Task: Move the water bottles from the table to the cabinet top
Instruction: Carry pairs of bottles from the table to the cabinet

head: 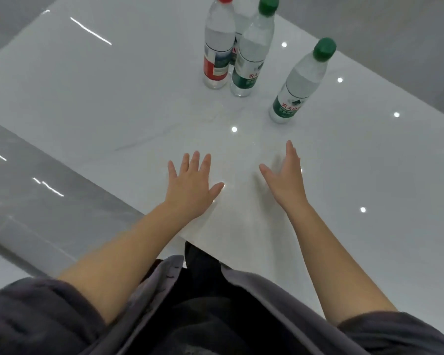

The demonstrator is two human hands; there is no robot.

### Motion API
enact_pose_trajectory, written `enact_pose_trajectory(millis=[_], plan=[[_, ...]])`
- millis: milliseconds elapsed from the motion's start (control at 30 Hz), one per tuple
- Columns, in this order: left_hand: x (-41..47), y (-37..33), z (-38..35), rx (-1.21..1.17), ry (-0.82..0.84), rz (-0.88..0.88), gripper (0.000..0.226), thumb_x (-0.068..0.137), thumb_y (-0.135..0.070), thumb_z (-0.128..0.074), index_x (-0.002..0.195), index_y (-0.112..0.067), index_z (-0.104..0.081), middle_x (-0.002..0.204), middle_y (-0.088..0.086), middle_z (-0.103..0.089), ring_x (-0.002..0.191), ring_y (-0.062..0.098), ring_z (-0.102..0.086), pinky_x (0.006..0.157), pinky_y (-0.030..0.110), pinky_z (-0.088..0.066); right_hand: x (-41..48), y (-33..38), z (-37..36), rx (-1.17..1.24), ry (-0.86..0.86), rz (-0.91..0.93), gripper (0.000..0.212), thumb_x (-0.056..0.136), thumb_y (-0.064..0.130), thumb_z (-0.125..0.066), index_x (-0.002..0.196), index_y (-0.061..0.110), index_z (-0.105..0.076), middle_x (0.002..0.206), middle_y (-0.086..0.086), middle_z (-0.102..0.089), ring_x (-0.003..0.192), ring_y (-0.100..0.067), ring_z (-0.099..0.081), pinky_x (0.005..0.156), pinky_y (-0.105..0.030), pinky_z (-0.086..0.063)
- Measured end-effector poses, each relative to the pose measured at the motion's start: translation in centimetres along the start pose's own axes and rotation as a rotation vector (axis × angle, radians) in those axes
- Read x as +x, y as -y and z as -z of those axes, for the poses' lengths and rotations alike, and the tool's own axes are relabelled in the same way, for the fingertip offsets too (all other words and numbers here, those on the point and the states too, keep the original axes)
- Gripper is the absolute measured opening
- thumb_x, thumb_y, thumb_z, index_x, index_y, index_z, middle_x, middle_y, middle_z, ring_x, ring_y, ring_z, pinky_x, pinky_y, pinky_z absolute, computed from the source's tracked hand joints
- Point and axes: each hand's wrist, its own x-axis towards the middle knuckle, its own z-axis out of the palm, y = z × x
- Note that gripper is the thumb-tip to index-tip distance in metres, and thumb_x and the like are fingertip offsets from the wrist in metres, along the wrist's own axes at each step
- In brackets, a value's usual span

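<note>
Several clear water bottles stand upright on the glossy white table [113,103]. A red-capped bottle [217,47] with a red label and a green-capped bottle [250,51] stand close together at the far middle, with another bottle [242,19] mostly hidden behind them. A second green-capped bottle [297,83] stands apart to their right. My left hand [191,185] hovers flat over the near table edge, fingers spread and holding nothing. My right hand [283,179] is turned edge-on, fingers extended, also holding nothing, a short way in front of the right green-capped bottle.
The table's near edge runs diagonally from the left to my body. Grey shiny floor tiles [36,201] lie to the left and beyond the far right edge. My grey sleeves and dark clothing fill the bottom of the view. No cabinet is in view.
</note>
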Motion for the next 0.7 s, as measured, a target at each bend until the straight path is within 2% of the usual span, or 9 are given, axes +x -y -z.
enact_pose_trajectory(millis=[67, 100, 200, 300, 367, 467, 533, 600, 700], plan=[[2.4, 1.0, 1.2, -0.035, -0.003, -0.002, 0.078, 0.097, -0.056, -0.034, 0.154, -0.016, 0.000, 0.162, 0.009, -0.003, 0.149, 0.028, 0.000, 0.118, 0.053, -0.003, 2.2, 1.5, 0.1, 0.161, -0.063, -0.021, 0.093, 0.088, 0.032, -0.068, 0.156, 0.023, -0.006, 0.163, 0.003, -0.011, 0.149, -0.014, -0.012, 0.119, -0.030, -0.015], [3.8, 1.4, 1.8, -0.067, -0.006, -0.001, 0.080, 0.096, -0.055, -0.037, 0.154, -0.015, 0.001, 0.163, 0.009, -0.002, 0.149, 0.028, 0.000, 0.119, 0.051, -0.003, 3.4, 2.2, 0.2, 0.216, -0.100, -0.040, 0.095, 0.086, 0.031, -0.070, 0.156, 0.023, -0.005, 0.163, 0.005, -0.011, 0.149, -0.012, -0.013, 0.118, -0.027, -0.016], [8.2, 2.3, 4.0, -0.250, -0.051, 0.022, 0.088, 0.094, -0.049, -0.050, 0.154, -0.012, 0.003, 0.162, 0.009, -0.005, 0.149, 0.027, -0.005, 0.121, 0.046, -0.006, 6.8, 3.6, 0.5, 0.351, -0.206, -0.095, 0.103, 0.080, 0.032, -0.075, 0.155, 0.027, -0.003, 0.162, 0.006, -0.014, 0.147, -0.011, -0.018, 0.119, -0.035, -0.023], [12.8, 2.8, 6.3, -0.517, -0.124, 0.022, 0.097, 0.088, -0.039, -0.065, 0.154, -0.012, 0.000, 0.162, 0.006, -0.009, 0.148, 0.023, -0.013, 0.120, 0.039, -0.016, 9.6, 4.9, 0.6, 0.472, -0.306, -0.122, 0.104, 0.075, 0.030, -0.079, 0.153, 0.029, -0.010, 0.155, 0.008, -0.031, 0.136, -0.003, -0.037, 0.108, -0.026, -0.035], [15.8, 3.0, 7.7, -0.653, -0.153, 0.020, 0.100, 0.085, -0.035, -0.070, 0.154, -0.014, 0.000, 0.162, 0.001, -0.009, 0.148, 0.018, -0.014, 0.118, 0.033, -0.018, 11.1, 5.6, 0.6, 0.519, -0.371, -0.115, 0.095, 0.073, 0.024, -0.080, 0.148, 0.023, -0.022, 0.138, 0.011, -0.047, 0.116, 0.004, -0.051, 0.093, -0.017, -0.042], [19.9, 3.4, 9.3, -0.825, -0.154, 0.018, 0.102, 0.080, -0.031, -0.076, 0.154, -0.018, -0.006, 0.160, -0.001, -0.020, 0.144, 0.016, -0.025, 0.115, 0.029, -0.025, 12.6, 6.4, 0.3, 0.560, -0.462, -0.141, 0.074, 0.073, 0.015, -0.080, 0.132, 0.019, -0.036, 0.116, 0.014, -0.055, 0.099, 0.006, -0.058, 0.079, -0.011, -0.046], [21.8, 3.7, 9.8, -0.920, -0.159, -0.037, 0.097, 0.075, -0.030, -0.079, 0.150, -0.021, -0.019, 0.146, -0.007, -0.042, 0.129, 0.012, -0.047, 0.106, 0.026, -0.040, 13.1, 6.7, 0.0, 0.577, -0.520, -0.168, 0.070, 0.071, 0.015, -0.081, 0.129, 0.019, -0.041, 0.116, 0.010, -0.058, 0.100, 0.001, -0.060, 0.077, -0.012, -0.046], [23.0, 3.7, 10.4, -0.955, -0.154, -0.095, 0.083, 0.074, -0.024, -0.079, 0.142, -0.021, -0.031, 0.124, -0.014, -0.054, 0.106, 0.004, -0.056, 0.087, 0.013, -0.045, 13.3, 6.8, -0.3, 0.588, -0.555, -0.185, 0.070, 0.069, 0.018, -0.082, 0.129, 0.019, -0.044, 0.119, 0.006, -0.060, 0.103, -0.004, -0.061, 0.079, -0.015, -0.048], [24.0, 3.9, 10.8, -0.976, -0.152, -0.144, 0.069, 0.072, -0.023, -0.079, 0.130, -0.022, -0.042, 0.112, -0.013, -0.059, 0.098, 0.007, -0.060, 0.083, 0.019, -0.048, 13.4, 6.8, -0.9, 0.593, -0.586, -0.200, 0.072, 0.069, 0.018, -0.083, 0.130, 0.018, -0.045, 0.120, 0.004, -0.062, 0.105, -0.006, -0.062, 0.084, -0.019, -0.052]])
